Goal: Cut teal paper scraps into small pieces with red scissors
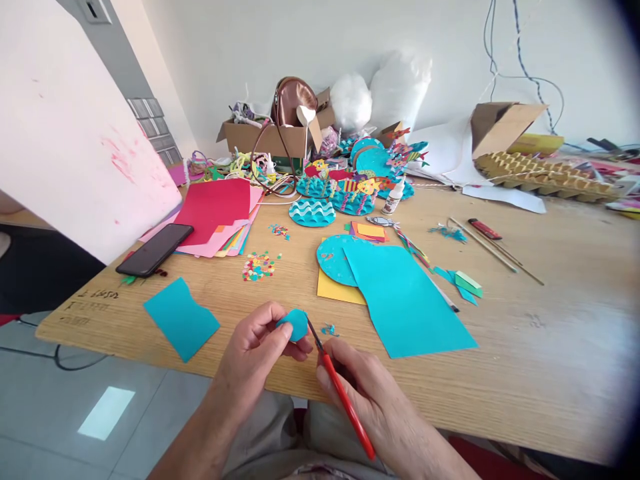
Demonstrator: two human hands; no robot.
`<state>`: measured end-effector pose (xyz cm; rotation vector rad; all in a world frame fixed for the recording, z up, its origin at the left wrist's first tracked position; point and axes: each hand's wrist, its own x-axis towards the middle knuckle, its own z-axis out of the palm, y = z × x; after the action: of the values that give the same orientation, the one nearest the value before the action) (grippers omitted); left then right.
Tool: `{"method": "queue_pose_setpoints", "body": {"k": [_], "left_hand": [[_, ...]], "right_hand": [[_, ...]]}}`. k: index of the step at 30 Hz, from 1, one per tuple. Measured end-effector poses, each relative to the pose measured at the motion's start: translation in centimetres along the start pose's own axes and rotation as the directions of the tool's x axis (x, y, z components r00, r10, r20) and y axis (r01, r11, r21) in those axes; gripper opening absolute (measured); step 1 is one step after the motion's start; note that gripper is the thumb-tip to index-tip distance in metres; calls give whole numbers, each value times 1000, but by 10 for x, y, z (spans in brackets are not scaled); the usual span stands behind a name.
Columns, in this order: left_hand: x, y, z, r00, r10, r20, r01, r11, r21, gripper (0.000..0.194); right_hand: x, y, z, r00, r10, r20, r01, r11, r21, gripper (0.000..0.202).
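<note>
My left hand (263,343) pinches a small rounded piece of blue paper (296,325) between thumb and fingers, above the table's front edge. In my right hand (367,387) are red-handled scissors (345,400), their dark blades touching or close beside the right edge of the piece. Small blue scraps (330,330) lie just behind the blades. A large blue sheet (410,300) rests to the right, overlapping a blue disc (333,260) and a yellow sheet (340,291). Another cut blue sheet (181,320) lies on the left.
On the wooden table (525,353), a phone (155,250) and red paper (215,210) are at the left. Paper dots (259,267) lie mid-table. Decorated blue discs (313,213), a glue bottle (394,198) and a cardboard box (265,139) stand farther back. A cutter (484,229) and sticks are right.
</note>
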<state>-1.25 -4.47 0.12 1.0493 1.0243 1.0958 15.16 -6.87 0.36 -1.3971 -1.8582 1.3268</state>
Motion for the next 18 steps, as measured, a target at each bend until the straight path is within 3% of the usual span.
{"method": "queue_pose_setpoints", "body": {"k": [18], "left_hand": [[-3, -5, -4, 1000, -21, 22, 22, 997, -71, 14]], "right_hand": [[3, -6, 4, 999, 21, 30, -23, 998, 51, 26]]}}
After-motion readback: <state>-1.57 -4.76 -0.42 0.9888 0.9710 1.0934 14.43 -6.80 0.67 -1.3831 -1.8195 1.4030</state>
